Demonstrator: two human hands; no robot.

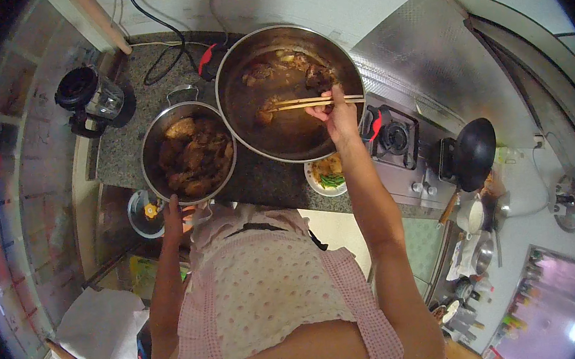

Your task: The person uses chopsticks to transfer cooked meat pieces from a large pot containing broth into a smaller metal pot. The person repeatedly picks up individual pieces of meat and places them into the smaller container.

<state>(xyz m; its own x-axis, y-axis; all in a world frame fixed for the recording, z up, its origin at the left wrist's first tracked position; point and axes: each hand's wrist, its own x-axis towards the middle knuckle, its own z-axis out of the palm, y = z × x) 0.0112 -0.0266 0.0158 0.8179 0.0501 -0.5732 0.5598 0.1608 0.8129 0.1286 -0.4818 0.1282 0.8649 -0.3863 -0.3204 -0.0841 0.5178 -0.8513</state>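
Note:
My right hand (337, 115) holds a pair of wooden chopsticks (301, 104) over a large, deep metal pan (289, 148). The chopstick tips meet a brown piece of food (264, 114), perhaps meat. More browned pieces (319, 76) lie in dark liquid at the pan's far side. Left of the pan stands a smaller metal pot (148, 164), heaped with dark brown cooked pieces (194, 154). My left hand (179, 210) grips this pot at its near edge, the thumb by the rim; the near handle is mostly hidden.
A small plate of food with greens (331, 178) sits below the large pan. At right are a gas stove (392, 138) and a black wok (476, 153) tilted on its side. A blender jug (95, 99) stands at left. A black cable (163, 25) runs behind the pot.

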